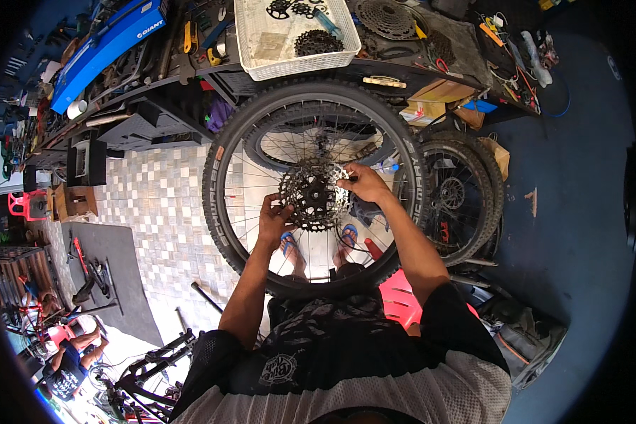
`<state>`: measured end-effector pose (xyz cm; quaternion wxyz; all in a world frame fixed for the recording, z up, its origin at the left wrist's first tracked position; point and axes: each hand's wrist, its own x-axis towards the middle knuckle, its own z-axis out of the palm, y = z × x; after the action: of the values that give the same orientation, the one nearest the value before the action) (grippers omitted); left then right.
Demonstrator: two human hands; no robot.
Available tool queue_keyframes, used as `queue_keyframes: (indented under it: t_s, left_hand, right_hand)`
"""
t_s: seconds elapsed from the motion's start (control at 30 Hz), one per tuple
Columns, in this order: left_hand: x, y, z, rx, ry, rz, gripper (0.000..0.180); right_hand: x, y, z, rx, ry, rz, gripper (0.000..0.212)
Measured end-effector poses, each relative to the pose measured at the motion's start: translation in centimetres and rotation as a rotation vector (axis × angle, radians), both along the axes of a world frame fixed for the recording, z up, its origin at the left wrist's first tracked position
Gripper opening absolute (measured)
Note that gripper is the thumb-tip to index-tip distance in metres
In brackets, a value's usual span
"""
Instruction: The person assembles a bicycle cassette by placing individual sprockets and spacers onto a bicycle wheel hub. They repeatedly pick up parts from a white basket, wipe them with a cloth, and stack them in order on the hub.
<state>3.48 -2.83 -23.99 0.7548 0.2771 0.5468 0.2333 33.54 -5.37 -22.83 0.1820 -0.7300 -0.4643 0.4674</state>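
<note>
A knobby-tyred bicycle wheel lies across my lap with its spokes facing up. At its hub sits a cassette of toothed sprockets, dark on the left and silvery on the right. My left hand grips the cassette's lower left rim, thumb on top and fingers bent at the edge. From the right, my right hand pinches the silvery edge between thumb and fingers. Whether the cassette is seated on the hub or lifted slightly, I cannot tell.
Ahead, a white plastic basket with sprockets stands on a cluttered workbench. More wheels lean at my right. A red plastic chair is under me. Bike frames and another person are at the lower left.
</note>
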Motion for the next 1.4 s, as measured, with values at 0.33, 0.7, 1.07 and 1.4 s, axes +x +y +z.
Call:
queue_keyframes:
  t_s: [0.33,0.7,1.07,1.4]
  left_hand:
    - [0.3,-1.2,-0.6,-0.053,-0.011,0.064,0.038]
    - [-4.7,0.8,0.3,0.659,0.604,0.013,0.055]
    - [6.2,-1.6,11.2,-0.232,-0.845,-0.214,0.103]
    - [8.9,0.8,15.1,0.294,-0.651,-0.501,0.065]
  right_hand:
    - [0.1,2.2,0.9,-0.072,-0.069,0.112,0.07]
    - [2.2,-3.6,9.2,0.119,-0.528,-0.148,0.066]
    - [-7.2,-5.4,17.4,0.702,-0.455,0.16,0.07]
    - [-5.0,-1.7,14.8,0.609,0.32,-0.651,0.031]
